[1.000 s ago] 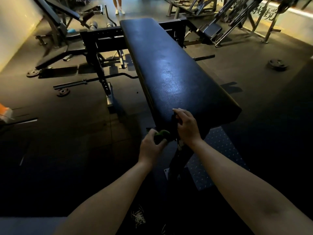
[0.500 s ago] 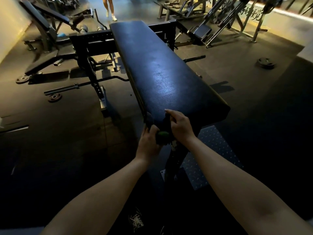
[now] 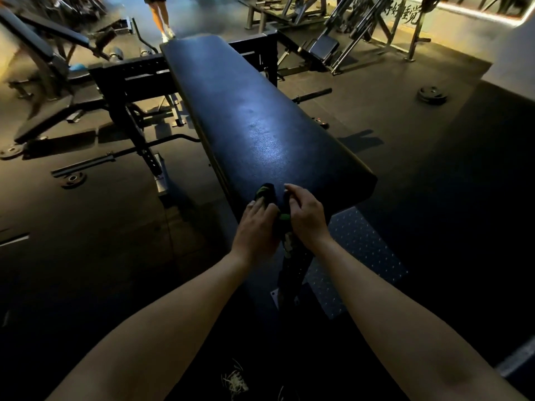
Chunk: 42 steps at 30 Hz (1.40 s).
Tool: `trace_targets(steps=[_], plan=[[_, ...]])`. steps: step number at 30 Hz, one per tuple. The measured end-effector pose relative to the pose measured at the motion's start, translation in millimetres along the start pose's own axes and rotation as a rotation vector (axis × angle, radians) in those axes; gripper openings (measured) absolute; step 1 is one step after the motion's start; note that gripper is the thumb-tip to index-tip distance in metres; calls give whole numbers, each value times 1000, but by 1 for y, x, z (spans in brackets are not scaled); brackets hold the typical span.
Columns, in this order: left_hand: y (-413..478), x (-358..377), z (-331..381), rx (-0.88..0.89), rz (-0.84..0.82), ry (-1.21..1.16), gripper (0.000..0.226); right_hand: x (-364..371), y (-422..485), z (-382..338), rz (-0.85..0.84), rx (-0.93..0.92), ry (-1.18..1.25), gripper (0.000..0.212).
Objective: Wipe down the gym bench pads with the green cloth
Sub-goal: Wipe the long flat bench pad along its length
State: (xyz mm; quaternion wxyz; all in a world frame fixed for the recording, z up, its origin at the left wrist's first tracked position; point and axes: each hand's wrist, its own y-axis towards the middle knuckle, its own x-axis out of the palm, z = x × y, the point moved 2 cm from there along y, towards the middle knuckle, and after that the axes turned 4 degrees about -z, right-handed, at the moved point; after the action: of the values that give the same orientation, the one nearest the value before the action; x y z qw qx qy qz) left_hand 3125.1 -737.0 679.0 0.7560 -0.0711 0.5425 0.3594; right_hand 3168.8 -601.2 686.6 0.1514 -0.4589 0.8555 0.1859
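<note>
A weight plate lies right of the bench pad; its length runs away; left hand and right hand grip the green cloth

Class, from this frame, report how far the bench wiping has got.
Done: nothing provable; the bench pad shows only glare. In hand: left hand and right hand hold the green cloth bunched at the pad's near end. Left: seemingly the pad's whole length.
</note>
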Motion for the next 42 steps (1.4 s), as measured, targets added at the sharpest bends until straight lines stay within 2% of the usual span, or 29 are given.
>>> trace_targets(steps=[4, 6, 7, 9, 13, 16, 22, 25, 28, 36, 42], plan=[[-16, -1, -4, 209, -18, -55, 19, 4, -2, -2, 24, -8, -40, 31], [-21, -8, -9, 233, -47, -109, 24, 5, 1, -5, 56, -20, -79, 29], [-22, -11, -15, 187, -44, -157, 26, 7, 5, -7, 69, -27, -107, 28], [-21, -17, -26, -37, 8, -337, 30, 10, 15, -10, 89, -54, -177, 27], [8, -36, -60, -435, 293, -490, 28, 28, 40, -18, 37, -128, -304, 29], [50, -47, -91, -704, 266, -678, 27, 53, 66, -28, -58, -121, -333, 35], [128, -55, -160, -967, 241, -842, 40, 108, 121, -47, -204, -29, -365, 38], [155, -48, -174, -979, 178, -912, 61, 120, 135, -44, -190, 24, -459, 38], [158, -35, -174, -962, 104, -816, 82, 122, 136, -40, -142, 45, -502, 39], [127, -32, -155, -955, 74, -743, 58, 121, 126, -49, -35, 34, -481, 37], [89, -37, -123, -945, 50, -732, 37, 121, 120, -49, -62, -19, -467, 36]])
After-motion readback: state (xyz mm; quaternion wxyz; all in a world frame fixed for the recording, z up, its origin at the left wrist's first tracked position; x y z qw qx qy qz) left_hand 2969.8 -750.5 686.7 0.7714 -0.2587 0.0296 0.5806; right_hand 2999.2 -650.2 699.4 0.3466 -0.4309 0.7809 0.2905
